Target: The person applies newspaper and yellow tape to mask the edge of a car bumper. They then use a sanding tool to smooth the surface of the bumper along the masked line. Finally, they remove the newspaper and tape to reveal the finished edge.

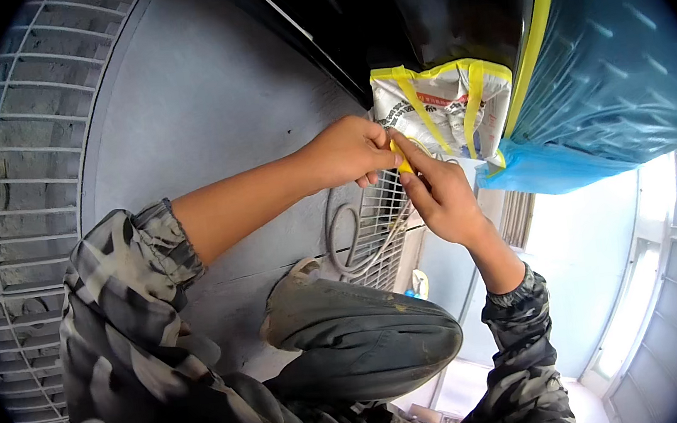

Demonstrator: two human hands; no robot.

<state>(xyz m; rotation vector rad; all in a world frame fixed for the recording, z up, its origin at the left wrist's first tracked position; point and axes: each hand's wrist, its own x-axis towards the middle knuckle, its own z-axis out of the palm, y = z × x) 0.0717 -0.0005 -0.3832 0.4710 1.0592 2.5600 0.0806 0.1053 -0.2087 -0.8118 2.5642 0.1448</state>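
Both hands meet in front of a white bag [446,116] with yellow edging and yellow straps. Between them is a small bright yellow piece [402,157]; its kind is mostly hidden by my fingers. My left hand [346,154] is closed, thumb and curled fingers pinching at the left side of this piece. From the other side, my right hand [442,198] grips it with the thumb below and the forefinger stretched along it. The fingertips of the two hands almost touch. A thin light wire or cord shows just behind the right fingers.
A grey panel [207,84] lies to the left, beside a white wire grille [37,204]. A looped grey cable [346,240] hangs near a smaller grille [380,211]. Blue plastic sheeting [616,79] covers something at upper right. My bent knee [404,346] is below my hands.
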